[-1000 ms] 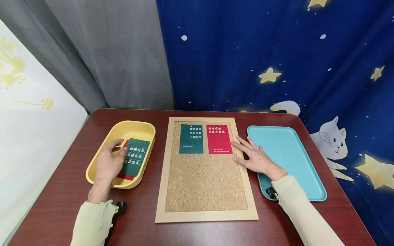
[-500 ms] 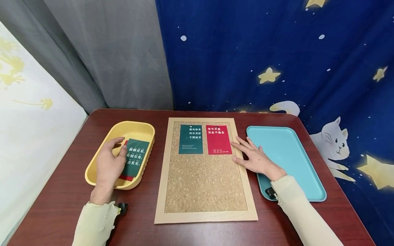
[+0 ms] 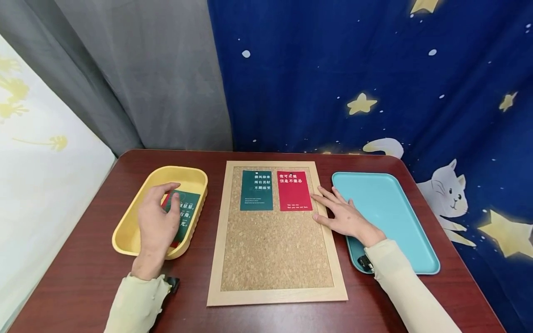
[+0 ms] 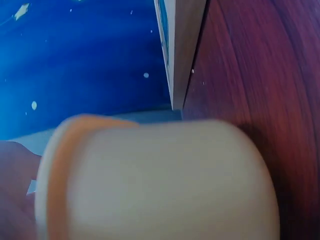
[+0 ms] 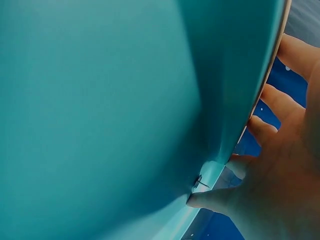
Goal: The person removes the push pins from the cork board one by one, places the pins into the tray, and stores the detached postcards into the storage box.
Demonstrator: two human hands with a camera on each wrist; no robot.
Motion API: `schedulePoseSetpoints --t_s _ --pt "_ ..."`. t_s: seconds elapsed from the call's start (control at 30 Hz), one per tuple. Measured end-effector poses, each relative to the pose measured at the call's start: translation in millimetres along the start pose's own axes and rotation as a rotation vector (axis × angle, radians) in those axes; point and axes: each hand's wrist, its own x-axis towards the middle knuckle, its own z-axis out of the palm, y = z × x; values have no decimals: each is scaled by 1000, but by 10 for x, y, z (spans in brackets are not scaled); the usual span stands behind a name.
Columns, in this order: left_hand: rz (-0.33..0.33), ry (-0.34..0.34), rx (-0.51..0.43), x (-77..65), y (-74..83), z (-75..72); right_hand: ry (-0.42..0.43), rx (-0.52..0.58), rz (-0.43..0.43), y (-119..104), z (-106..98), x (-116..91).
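Note:
My left hand (image 3: 159, 219) is over the yellow basket (image 3: 125, 236), thumb and fingers curved apart above a green card (image 3: 190, 200) with white writing. A red card (image 3: 165, 201) peeks out beneath the green one. The basket's outer wall (image 4: 170, 180) fills much of the left wrist view, where only a bit of the hand shows. My right hand (image 3: 345, 217) lies with spread fingers on the right edge of the wood-framed cork board (image 3: 276, 249). Pinned near the board's top are a dark green card (image 3: 256, 192) and a red card (image 3: 294, 192).
A light blue tray (image 3: 391, 217) stands right of the board, under my right wrist. A dark pin (image 5: 198, 182) shows inside it in the right wrist view. All stand on a dark red-brown table (image 3: 258, 319), with a blue star curtain (image 3: 300, 83) behind.
My left hand has shifted right over the cards in the basket, now covering more of the green card. The right hand stays on the board's edge.

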Motion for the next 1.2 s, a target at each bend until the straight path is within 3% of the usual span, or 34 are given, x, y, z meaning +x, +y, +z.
schedulePoseSetpoints --t_s 0.2,0.47,0.8,1.2 --pt "90 -35 -58 -48 132 84 4 -9 -3 -8 0 11" --pt "154 -120 -29 -108 336 247 9 -16 -4 -38 -14 26" --pt "258 -270 -24 -184 518 474 57 -7 -15 -55 -11 61" --pt "260 -486 3 -211 737 761 196 56 -68 -49 -62 142"
